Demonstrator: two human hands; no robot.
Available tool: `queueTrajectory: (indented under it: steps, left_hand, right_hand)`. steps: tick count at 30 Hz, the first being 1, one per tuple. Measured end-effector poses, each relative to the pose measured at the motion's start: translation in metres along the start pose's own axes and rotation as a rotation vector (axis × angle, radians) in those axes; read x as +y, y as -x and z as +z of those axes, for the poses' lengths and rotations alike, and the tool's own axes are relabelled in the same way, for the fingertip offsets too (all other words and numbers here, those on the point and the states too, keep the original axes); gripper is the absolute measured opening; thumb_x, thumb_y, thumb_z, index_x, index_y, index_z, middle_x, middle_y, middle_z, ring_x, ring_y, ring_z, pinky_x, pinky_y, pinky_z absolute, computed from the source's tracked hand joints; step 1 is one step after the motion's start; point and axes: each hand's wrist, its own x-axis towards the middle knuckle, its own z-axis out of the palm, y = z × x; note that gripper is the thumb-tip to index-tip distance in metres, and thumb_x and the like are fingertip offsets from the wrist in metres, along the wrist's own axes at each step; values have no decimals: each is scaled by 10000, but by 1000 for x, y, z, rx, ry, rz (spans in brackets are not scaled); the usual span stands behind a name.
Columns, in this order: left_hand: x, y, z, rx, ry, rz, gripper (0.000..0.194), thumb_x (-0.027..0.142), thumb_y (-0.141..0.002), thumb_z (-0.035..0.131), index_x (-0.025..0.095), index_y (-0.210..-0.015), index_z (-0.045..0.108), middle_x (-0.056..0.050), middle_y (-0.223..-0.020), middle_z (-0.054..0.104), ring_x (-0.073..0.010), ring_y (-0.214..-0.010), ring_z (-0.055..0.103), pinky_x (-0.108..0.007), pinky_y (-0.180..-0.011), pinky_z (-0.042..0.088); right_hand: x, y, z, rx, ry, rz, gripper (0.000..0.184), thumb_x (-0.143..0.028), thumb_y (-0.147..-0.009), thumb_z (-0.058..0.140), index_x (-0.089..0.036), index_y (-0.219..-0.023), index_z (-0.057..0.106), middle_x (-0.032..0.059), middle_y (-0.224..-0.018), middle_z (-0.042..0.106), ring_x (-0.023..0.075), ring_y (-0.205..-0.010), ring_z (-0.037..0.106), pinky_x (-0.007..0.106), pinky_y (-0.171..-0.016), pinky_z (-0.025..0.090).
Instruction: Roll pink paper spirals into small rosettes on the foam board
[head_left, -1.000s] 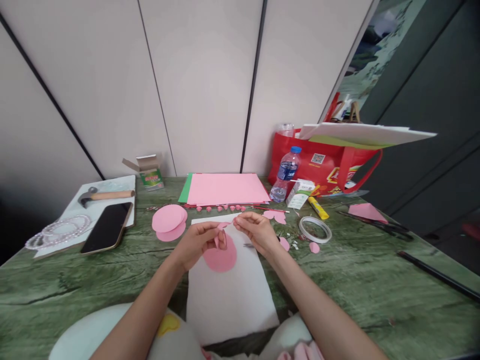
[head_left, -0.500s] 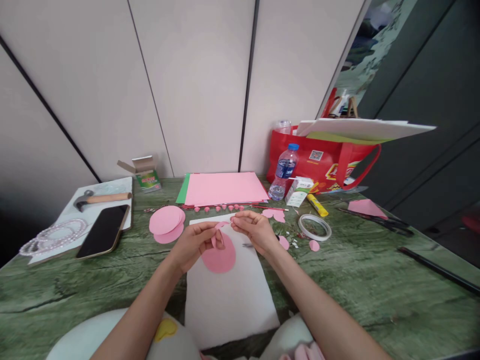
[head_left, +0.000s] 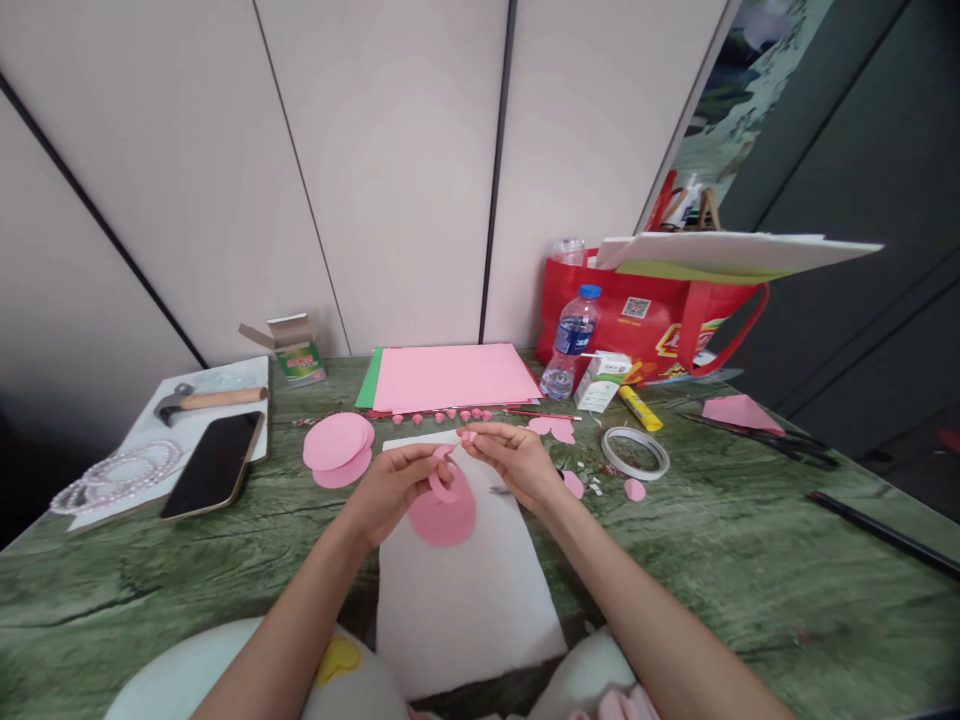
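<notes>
Pink paper strip (head_left: 444,491) is held up in the air between the two hands, above a white sheet (head_left: 466,625) that is laid on the tabletop (head_left: 750,590). Narrow and plain pink, it is curved into a loose loop that is hung below the left fingers, while a thin stretch is led across the gap to the right hand. There it is ended in a small pink lump, by which the detail of any fold or roll is too small to be told.

By the left hand (head_left: 396,490) the strip is pinched between thumb and fingers, near the top of the loop. By the right hand (head_left: 517,462) the small end is gripped at the fingertips, with the fingers closed together. Just below the loop, a pink paper disc (head_left: 444,525) is seen on the white sheet, partly covered in this view by the strip.
</notes>
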Motion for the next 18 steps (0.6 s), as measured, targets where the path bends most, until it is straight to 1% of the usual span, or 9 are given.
queueTrajectory:
  steps: [4, 8, 10, 12, 15, 18]
  left_hand:
    - [0, -1, -1, 39, 3, -20, 149, 233, -703, 642, 108, -780, 670, -44, -647, 604, -113, -621, 514, -252, -667, 413]
    - [-1, -1, -1, 48, 12, -22, 160, 218, -690, 654, 117, -812, 676, -34, -655, 605, -109, -626, 514, -241, -662, 408]
    - [-1, -1, 0, 45, 32, -25, 186, 211, -681, 661, 121, -842, 680, -35, -671, 615, -108, -633, 520, -240, -667, 407]
    - [0, -1, 1, 54, 58, -27, 219, 206, -666, 675, 125, -868, 683, -35, -686, 627, -106, -640, 526, -238, -669, 408]
    - [0, -2, 2, 71, 75, -30, 236, 207, -650, 689, 126, -872, 687, -35, -685, 635, -103, -640, 534, -233, -661, 413]
    - [1, -1, 2, 74, 83, -25, 225, 201, -649, 692, 121, -860, 690, -34, -673, 633, -98, -631, 536, -227, -653, 423]
  right_hand:
    - [2, 0, -2, 36, 17, -4, 228, -267, -519, 781, -173, -704, 684, 25, -734, 695, 131, -682, 629, 308, -762, 501]
    - [3, -1, -3, 58, 9, -13, 235, -260, -495, 792, -178, -665, 652, -13, -641, 660, 108, -592, 607, 268, -660, 520]
    - [4, -1, -2, 78, 9, -26, 226, -255, -483, 796, -180, -635, 646, -24, -612, 643, 99, -564, 595, 259, -640, 520]
    - [4, -2, -2, 109, 8, -35, 218, -251, -473, 800, -180, -617, 654, -24, -600, 640, 101, -565, 595, 267, -659, 521]
    - [3, -2, -2, 134, -17, -21, 207, -259, -484, 796, -176, -631, 676, -11, -619, 659, 113, -601, 613, 297, -734, 516]
    - [1, -2, -1, 94, -35, 12, 204, -269, -521, 781, -170, -676, 694, 16, -716, 693, 123, -668, 634, 307, -809, 495]
